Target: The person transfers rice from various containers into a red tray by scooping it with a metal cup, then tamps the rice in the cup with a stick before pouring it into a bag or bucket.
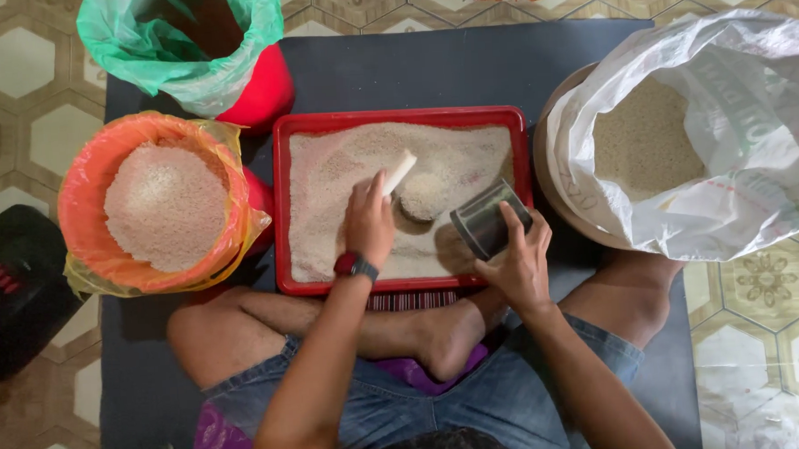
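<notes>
Your left grip (369,224) closes on a white scoop (401,170); your right grip (518,262) clasps a tilted metal cup (487,219). Overtilting could spill rice beyond the red tray (280,212).

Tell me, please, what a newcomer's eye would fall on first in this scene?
Probably the red tray of rice at centre, where the left hand holds a white scoop and the right hand tilts a metal can. An orange-lined bucket of rice sits left, a white sack right.

Soft even daylight, faint shadows, sharp
</notes>
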